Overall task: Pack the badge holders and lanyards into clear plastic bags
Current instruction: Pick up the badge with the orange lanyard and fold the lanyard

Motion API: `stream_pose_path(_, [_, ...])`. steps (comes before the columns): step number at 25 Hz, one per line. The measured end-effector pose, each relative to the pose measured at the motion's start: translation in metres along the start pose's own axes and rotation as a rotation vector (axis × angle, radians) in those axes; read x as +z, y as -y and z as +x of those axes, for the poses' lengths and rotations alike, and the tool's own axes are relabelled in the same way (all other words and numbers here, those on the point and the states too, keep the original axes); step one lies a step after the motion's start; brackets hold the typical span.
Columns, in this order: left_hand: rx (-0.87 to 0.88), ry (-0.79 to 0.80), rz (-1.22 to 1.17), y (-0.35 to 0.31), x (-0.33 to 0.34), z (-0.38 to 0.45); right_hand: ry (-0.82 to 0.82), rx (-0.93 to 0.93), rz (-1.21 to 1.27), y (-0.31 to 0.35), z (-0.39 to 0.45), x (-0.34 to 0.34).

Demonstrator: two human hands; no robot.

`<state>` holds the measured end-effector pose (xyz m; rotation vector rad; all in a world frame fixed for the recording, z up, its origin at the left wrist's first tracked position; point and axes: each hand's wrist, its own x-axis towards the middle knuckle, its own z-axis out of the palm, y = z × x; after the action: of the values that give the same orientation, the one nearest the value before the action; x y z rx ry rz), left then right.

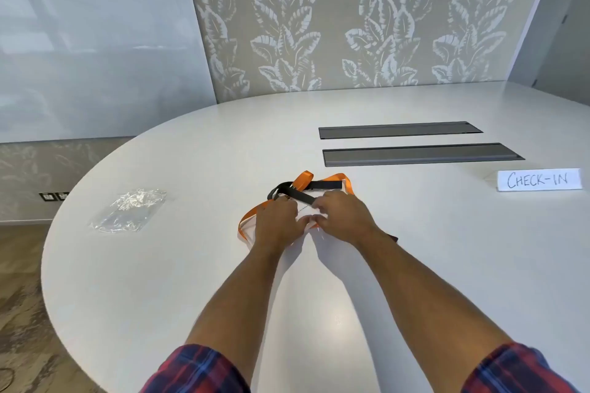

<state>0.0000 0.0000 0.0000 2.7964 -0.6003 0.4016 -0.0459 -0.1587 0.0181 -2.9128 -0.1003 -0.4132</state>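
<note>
Step in hand: gathering. Your left hand (277, 220) and right hand (341, 217) sit close together at mid-table (191, 265), fingers curled down on a heap of orange lanyard (346, 182), black lanyard (325, 185) and a clear badge holder (303, 210); exact grip hidden. Clear plastic bags (129, 210): well apart, to your left. Next, likely: bundle the straps compactly, then fetch a bag and open its mouth.

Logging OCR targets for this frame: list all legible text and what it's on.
"CHECK-IN": handwritten on the white card sign standing on the table, right side.
Small print on the badge holder under the hands: too small to read.
Wall sockets, far left: any markings too blurred to read.
</note>
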Motion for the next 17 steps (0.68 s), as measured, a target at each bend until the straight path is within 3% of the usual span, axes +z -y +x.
stream_pose_path(6, [-0.129,0.038,-0.124,0.003,-0.002,0.005,0.120,0.100,-0.104,0.010,0.009,0.009])
stream_pose_path(14, [-0.150,0.101,-0.220,0.015,-0.006,0.006,0.285,0.459,0.257,0.015,0.026,0.009])
stream_pose_path(17, [-0.167,0.070,-0.244,0.014,-0.004,0.003,0.285,0.472,0.180,0.022,0.023,0.008])
